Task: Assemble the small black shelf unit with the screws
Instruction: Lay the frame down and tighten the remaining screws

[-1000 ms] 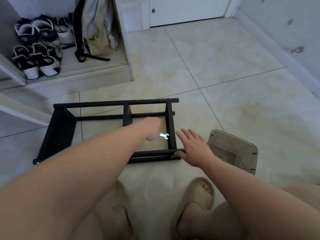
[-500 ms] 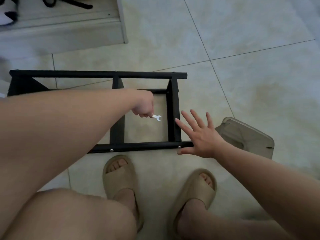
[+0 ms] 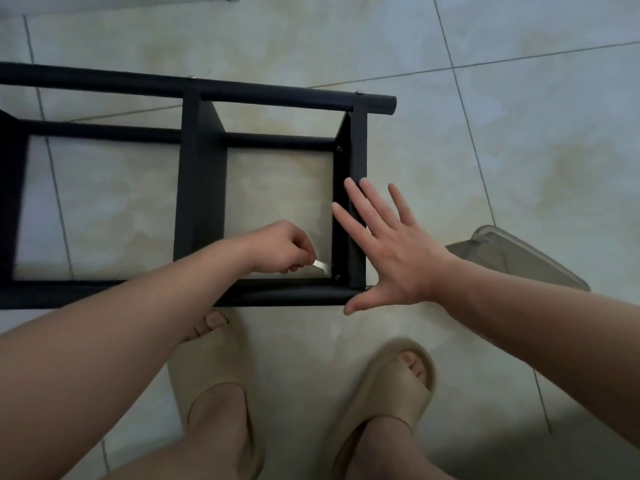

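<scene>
L hand (image 3: 282, 245) pinches small wrench (image 3: 322, 265) at shelf frame (image 3: 201, 188) near-right corner screw (image 3: 337, 277); R hand (image 3: 391, 251) flat, fingers spread, on the frame's right end.

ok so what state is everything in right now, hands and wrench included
shelf unit: lying on its side on the floor
left hand: curled round the wrench
wrench: head at the lower screw
right hand: open, fingers spread against the end panel
lower screw: in the end panel, tightness unclear
plastic container: on the floor, untouched
</scene>
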Tool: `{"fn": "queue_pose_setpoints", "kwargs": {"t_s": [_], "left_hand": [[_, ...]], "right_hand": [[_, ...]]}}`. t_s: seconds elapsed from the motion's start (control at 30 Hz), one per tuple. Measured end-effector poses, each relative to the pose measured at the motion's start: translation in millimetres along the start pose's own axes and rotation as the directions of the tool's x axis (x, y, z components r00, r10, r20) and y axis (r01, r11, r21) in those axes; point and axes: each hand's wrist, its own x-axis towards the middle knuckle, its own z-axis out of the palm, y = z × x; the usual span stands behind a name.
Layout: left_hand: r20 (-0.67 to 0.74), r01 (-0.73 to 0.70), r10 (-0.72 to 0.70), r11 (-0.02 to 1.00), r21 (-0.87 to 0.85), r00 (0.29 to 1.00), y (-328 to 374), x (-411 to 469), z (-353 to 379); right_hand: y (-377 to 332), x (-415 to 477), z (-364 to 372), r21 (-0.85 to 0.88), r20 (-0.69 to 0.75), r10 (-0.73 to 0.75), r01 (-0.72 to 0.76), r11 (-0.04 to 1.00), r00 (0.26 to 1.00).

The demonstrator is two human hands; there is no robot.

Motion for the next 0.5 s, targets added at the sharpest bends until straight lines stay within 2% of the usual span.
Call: {"fn": "queue_pose_setpoints", "kwargs": {"t_s": [0.17, 0.37, 0.5], "left_hand": [[0.009, -0.018, 0.019, 0.994, -0.111, 1.0, 0.3, -3.1, 10.3], [0.072, 0.038, -0.014, 0.94, -0.338, 0.997, 4.9, -6.4, 19.1], [0.169, 0.117, -0.028, 0.827, -0.55, 0.985, 12.6, -8.4, 19.7]], "right_hand": [[4.4, -0.4, 0.4, -0.002, -0.012, -0.038, 0.038, 0.999, 0.999], [4.0, 1.1, 7.1, 0.037, -0.053, -0.039, 0.041, 0.998, 0.998], [4.3, 1.5, 8.1, 0.037, -0.064, -0.035, 0.038, 0.999, 0.997]]}}
